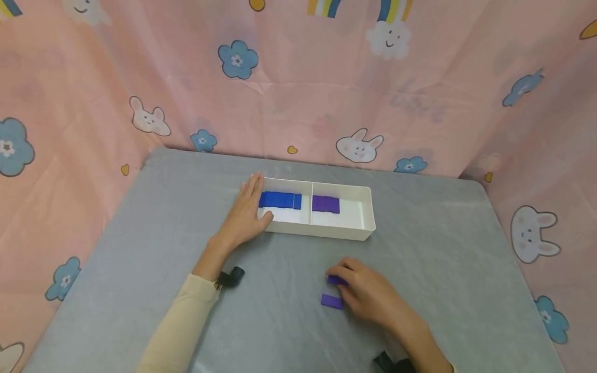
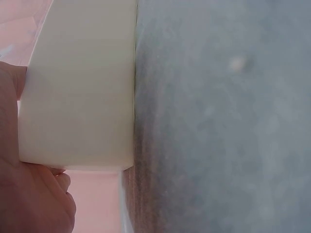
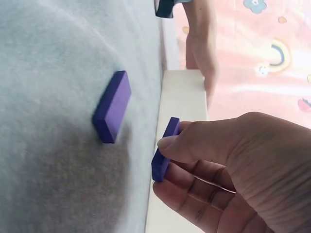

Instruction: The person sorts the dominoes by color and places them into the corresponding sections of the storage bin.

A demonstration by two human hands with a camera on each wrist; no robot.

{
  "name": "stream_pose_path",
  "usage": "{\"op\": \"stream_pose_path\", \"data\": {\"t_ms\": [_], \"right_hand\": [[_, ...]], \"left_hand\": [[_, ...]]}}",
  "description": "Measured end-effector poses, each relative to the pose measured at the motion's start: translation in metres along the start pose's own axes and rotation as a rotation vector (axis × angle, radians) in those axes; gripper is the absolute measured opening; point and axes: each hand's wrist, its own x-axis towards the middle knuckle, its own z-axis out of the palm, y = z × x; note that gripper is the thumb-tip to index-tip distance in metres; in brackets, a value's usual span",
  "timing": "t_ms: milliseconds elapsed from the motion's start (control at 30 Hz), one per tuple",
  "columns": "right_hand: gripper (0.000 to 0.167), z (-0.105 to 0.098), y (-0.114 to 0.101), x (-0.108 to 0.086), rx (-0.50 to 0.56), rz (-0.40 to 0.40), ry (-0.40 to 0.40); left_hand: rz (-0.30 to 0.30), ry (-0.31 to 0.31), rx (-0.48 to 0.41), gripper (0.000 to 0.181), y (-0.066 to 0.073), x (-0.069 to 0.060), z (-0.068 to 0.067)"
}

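A long white box (image 1: 322, 231) with a divider stands on the grey cloth. My left hand (image 1: 245, 210) rests on its left end, fingers straight along the end and thumb over the near rim. Several blue blocks (image 1: 280, 200) lie in a row in the left compartment. Purple blocks (image 1: 325, 204) sit side by side in the right one. Nearer to me, my right hand (image 1: 370, 290) pinches a purple block (image 3: 164, 153) between thumb and fingers, above the table. Another purple block (image 3: 113, 106) lies flat on the cloth just below that hand.
Grey cloth (image 1: 434, 233) covers the table. A pink curtain (image 1: 289, 103) with rabbits, flowers and rainbows hangs behind the table and along both sides. Dark wrist cameras (image 1: 230, 277) are worn on both wrists.
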Motion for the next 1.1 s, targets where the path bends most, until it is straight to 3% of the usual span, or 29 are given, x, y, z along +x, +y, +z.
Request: {"op": "stream_pose_path", "data": {"t_ms": [267,567,867,1100], "right_hand": [[0.032,-0.007,0.003,0.006,0.014,-0.014,0.031],[0.032,-0.015,0.002,0.014,0.043,0.089,-0.01],[0.036,-0.027,0.01,0.025,0.109,0.145,0.058],[0.036,-0.032,0.018,0.033,0.176,0.114,0.093]], "left_hand": [[-0.004,-0.004,0.003,0.093,-0.002,0.001,0.001],[0.002,0.004,-0.01,0.094,-0.002,-0.001,0.002],[-0.005,-0.001,-0.018,0.094,-0.001,0.002,0.0],[0.007,0.0,-0.027,0.095,-0.001,0.002,-0.001]]}}
